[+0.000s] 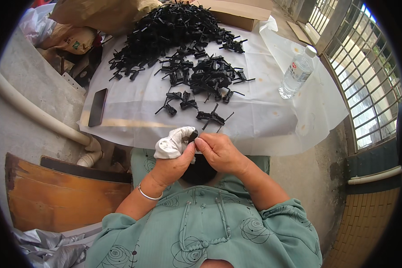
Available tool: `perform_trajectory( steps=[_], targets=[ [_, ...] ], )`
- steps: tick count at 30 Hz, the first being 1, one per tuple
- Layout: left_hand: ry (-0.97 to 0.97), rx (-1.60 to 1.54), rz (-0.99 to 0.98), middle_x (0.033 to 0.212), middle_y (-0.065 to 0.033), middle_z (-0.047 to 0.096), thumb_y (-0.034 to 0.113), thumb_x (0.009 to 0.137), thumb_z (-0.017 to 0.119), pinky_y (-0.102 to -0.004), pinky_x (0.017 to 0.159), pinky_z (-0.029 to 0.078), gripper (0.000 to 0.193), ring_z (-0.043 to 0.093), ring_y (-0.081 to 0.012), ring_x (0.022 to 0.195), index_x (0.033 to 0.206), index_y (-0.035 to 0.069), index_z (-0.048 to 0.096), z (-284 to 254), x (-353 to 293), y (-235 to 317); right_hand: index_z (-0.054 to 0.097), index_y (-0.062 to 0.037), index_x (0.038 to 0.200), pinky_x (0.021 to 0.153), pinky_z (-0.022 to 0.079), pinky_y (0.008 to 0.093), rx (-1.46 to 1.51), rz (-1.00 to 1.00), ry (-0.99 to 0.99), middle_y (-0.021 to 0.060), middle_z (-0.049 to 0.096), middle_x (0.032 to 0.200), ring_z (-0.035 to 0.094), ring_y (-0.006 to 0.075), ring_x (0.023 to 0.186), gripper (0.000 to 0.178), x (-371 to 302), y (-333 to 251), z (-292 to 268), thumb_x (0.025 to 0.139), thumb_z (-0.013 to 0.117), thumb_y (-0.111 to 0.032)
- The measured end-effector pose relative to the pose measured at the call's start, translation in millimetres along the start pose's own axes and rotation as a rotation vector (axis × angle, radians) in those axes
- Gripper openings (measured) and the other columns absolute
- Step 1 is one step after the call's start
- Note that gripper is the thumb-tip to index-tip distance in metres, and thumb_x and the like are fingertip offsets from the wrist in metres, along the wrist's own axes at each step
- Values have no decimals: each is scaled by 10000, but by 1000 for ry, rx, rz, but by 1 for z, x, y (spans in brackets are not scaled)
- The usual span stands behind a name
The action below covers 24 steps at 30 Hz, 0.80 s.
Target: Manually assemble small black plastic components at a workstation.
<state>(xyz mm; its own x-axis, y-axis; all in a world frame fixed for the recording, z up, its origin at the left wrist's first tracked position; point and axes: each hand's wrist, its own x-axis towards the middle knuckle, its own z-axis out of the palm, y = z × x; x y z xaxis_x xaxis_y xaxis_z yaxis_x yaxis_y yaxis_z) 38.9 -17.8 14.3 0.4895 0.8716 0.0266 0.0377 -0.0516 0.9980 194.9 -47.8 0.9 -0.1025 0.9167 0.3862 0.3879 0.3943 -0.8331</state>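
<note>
Here, both hands meet just below the near edge of the table (263,134). Left hand (172,163) is closed around a white cloth (172,142), thumb up against a small black part (193,135); right hand (219,152) pinches the same part from the other side, fingers narrow, likely to steady it against the cloth. On the table, loose black pieces (210,117) lie nearest the hands, within reach; the big pile (169,31) sits at the far side. Phone (97,107) at the table's left edge, water bottle (297,71) at its right, both kept apart from the parts.
</note>
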Motion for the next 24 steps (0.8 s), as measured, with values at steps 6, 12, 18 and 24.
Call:
perform_trajectory(
  steps=[6,12,18,24],
  targets=[
    [117,522,492,915,-125,605,9,785,578,-282,725,475,260,587,-188,777,1040,-43,564,3,4,-9,512,1,730,525,380,275,180,207,41,55,456,590,381,101,567,252,-6,7,14,921,466,-156],
    [137,498,482,937,-132,596,13,809,548,-294,755,472,258,591,-215,825,1061,-37,523,5,2,-15,532,-2,754,545,384,257,239,261,84,25,475,608,411,93,595,244,-7,10,25,926,464,-161],
    [28,-245,25,867,-47,547,53,882,490,-225,612,432,207,492,-100,667,1079,20,434,-10,10,-9,589,-4,878,548,403,273,14,161,-11,76,503,611,464,150,566,140,-1,0,-7,850,570,-140],
    [-6,-259,-86,835,-32,526,57,913,402,-182,479,358,273,410,-45,552,1185,52,375,-9,7,-5,643,-42,859,528,420,273,-48,-42,48,85,552,633,523,165,554,127,-7,11,-11,741,666,-83]
  ],
)
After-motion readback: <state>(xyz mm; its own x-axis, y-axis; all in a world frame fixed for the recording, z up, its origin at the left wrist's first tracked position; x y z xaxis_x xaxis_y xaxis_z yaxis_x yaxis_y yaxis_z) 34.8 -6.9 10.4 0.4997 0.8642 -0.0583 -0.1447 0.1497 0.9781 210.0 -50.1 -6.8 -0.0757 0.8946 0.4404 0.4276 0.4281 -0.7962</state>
